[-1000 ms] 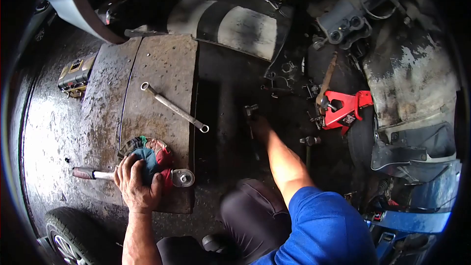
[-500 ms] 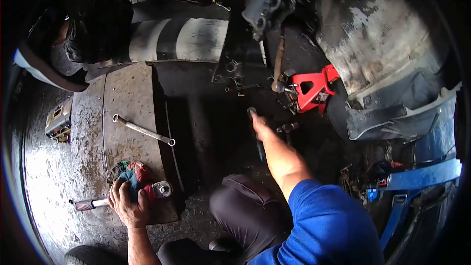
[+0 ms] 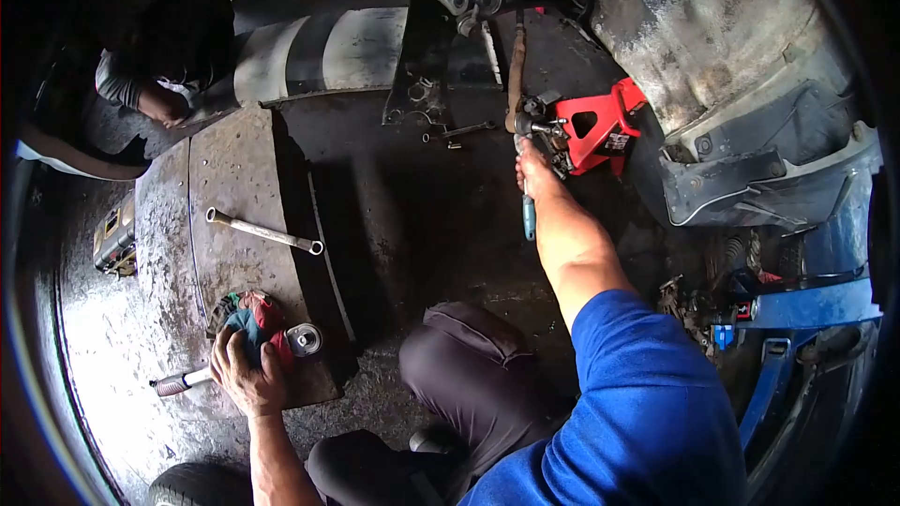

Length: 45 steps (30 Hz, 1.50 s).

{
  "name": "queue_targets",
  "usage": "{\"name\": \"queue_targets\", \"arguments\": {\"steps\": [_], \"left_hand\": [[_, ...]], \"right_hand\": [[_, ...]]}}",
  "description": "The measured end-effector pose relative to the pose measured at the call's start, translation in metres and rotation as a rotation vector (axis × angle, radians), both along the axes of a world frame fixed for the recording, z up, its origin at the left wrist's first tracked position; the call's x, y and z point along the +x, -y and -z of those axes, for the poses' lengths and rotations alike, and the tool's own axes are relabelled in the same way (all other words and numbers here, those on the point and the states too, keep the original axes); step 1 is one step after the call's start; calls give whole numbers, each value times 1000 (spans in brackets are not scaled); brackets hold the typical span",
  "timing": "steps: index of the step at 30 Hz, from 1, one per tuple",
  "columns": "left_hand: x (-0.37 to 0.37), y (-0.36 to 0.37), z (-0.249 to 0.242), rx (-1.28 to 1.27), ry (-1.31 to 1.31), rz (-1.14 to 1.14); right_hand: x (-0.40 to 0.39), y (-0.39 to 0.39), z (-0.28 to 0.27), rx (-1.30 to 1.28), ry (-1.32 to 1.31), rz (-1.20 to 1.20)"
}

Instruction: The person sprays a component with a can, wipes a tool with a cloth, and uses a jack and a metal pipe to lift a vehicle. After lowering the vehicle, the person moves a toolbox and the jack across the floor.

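My left hand [image 3: 249, 375] rests over a bundle of coloured rags [image 3: 251, 320] on the worn board, its fingers curled onto the cloth. A can [image 3: 304, 340] stands just right of the rags, and a bar with a ribbed grip [image 3: 174, 384] sticks out to the left of the hand. My right hand [image 3: 531, 167] is stretched forward, wrapped round a ratchet with a teal handle [image 3: 530, 217]. The ratchet's head is close to the metal joint beside the red stand [image 3: 600, 129]. A double-ended ring wrench [image 3: 264, 231] lies on the board [image 3: 234, 169].
Another person [image 3: 169, 56] crouches at the upper left. A small wrench [image 3: 459, 131] lies on the dark floor. At the right are a corroded vehicle panel [image 3: 694, 47] and a blue jack [image 3: 806, 305]. A striped panel [image 3: 366, 49] lies at the top.
My right hand has moved forward and right with the ratchet, up to the joint by the red stand. My left hand stays on the rags. The view has shifted slightly.
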State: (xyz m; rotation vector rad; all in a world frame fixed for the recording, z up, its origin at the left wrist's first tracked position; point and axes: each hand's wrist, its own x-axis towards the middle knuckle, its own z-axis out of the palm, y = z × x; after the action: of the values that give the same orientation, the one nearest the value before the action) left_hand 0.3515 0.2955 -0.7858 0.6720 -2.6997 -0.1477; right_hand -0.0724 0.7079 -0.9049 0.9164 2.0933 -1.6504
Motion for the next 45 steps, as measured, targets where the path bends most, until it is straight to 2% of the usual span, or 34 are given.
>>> {"name": "queue_targets", "arguments": {"steps": [3,6,7,9,10,12,14,15,17,19,21,23,25,26,33,39,41,45], "left_hand": [[-1,-1,-2,-4,0,4],[-1,0,-1,-25,11,-12],[-1,0,-1,-39,12,-5],[-1,1,-1,-47,8,3],[-1,2,-1,-40,4,17],[-2,4,0,-30,1,29],[-3,3,-4,-18,13,14],[-4,3,-4,-19,23,5],[-3,5,-1,-21,33,-17],[-3,7,-1,-23,41,-5],[-3,8,-2,-13,42,4],[-3,9,-3,5,47,3],[-2,11,-2,2,69,-21],[-2,10,-3,9,76,-16],[-2,11,-1,4,89,-8],[-3,10,-2,14,85,-18],[-5,9,-4,0,89,-14],[-5,8,-6,2,81,-18]], "right_hand": [[-4,-3,0,-10,-41,76],[8,10,10,156,-38,-181],[9,9,28,233,-73,-297],[-4,18,79,599,-151,-541],[3,35,72,760,-185,-629],[11,65,58,792,-109,-758],[5,82,72,800,-89,-879],[0,94,78,818,-109,-798],[-8,112,74,955,-129,-991],[-40,113,116,694,-293,-818],[-50,128,98,1004,-406,-1163],[-80,134,119,1034,-396,-1209],[-86,144,116,1180,-382,-1251],[-90,149,112,1214,-288,-1309],[-103,138,138,1220,-276,-1458],[-77,102,132,1164,-357,-1211],[-72,92,115,1176,-66,-1164],[-61,53,100,1236,88,-1178]]}}
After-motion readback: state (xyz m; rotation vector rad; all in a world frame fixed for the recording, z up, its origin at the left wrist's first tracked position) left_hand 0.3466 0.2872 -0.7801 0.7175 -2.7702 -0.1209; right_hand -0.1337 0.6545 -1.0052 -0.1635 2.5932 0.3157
